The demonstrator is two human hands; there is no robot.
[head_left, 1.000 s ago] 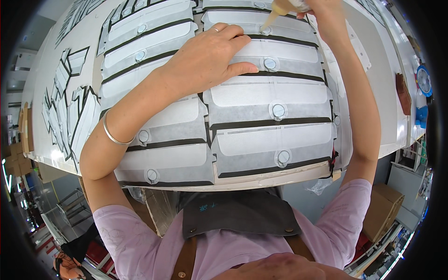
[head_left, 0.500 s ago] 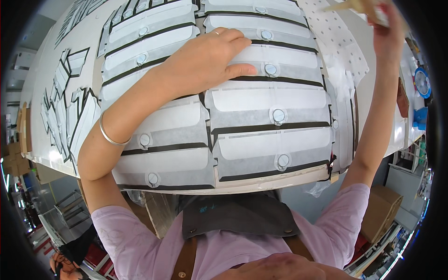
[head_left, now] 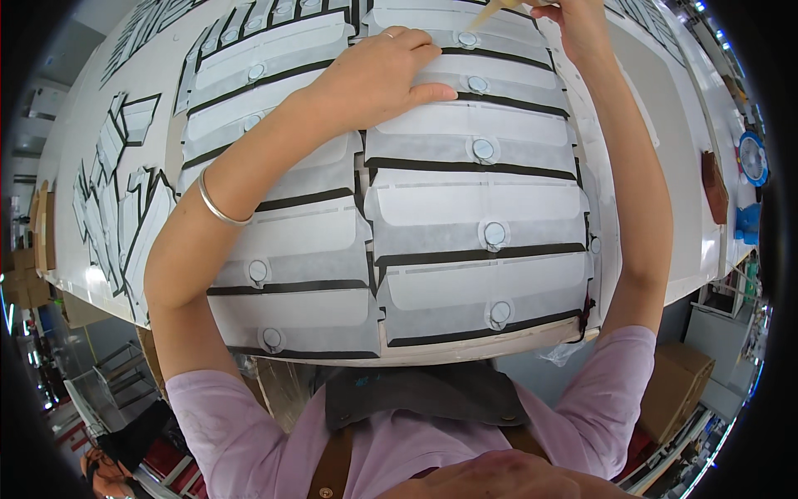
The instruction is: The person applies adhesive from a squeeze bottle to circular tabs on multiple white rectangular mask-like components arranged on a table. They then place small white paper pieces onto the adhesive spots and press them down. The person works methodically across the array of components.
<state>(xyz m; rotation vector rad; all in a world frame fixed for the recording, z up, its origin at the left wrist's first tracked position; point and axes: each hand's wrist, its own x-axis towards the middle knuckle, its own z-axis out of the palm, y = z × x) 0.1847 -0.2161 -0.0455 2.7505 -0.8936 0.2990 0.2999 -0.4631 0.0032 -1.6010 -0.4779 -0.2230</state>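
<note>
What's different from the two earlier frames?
Right hand swung out right, then back in, bottle gripped throughout; its tip is now at the disc one row farther away than in the first frame. Left hand also moved up one row. Nothing visibly let go. Panels sit lower in view, but their layout and the loose pieces look unchanged.

your bench (head_left: 160, 73) is pale, and right before you it carries two columns of white-and-grey panels (head_left: 440, 201) with black edges. to your left lie a loose heap of dark-edged pieces (head_left: 101, 218) and, farther off, a slanted row of strips (head_left: 148, 32); to your right, a brown object (head_left: 713, 188).
</note>
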